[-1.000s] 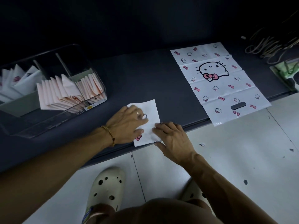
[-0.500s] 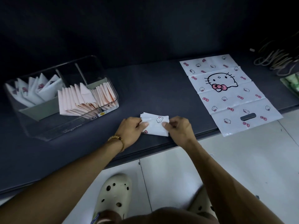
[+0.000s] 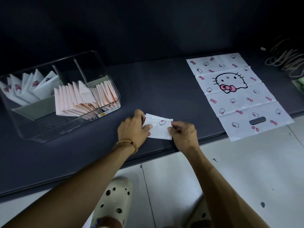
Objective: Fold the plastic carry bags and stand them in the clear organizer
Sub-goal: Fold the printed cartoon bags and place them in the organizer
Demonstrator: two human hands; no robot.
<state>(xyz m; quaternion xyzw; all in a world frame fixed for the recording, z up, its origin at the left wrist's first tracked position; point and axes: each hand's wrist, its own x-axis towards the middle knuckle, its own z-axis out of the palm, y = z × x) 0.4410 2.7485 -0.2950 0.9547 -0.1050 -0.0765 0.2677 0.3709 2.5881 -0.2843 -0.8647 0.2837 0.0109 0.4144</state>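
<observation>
Both hands are pinching a folded bag (image 3: pixel 158 127) on the desk (image 3: pixel 148 83): L hand (image 3: pixel 134 129) clamped on its left end, R hand (image 3: pixel 183 133) on its right. Long axis is running hand to hand; clear organizer (image 3: pixel 105 74) is sitting just left of the bag, nearer L hand.

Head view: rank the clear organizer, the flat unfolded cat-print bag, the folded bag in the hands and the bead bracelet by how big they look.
1-2. clear organizer and unfolded cat-print bag: they look alike in area, so no ranking.
3. folded bag, pinched between left hand and right hand.
4. bead bracelet.
</observation>
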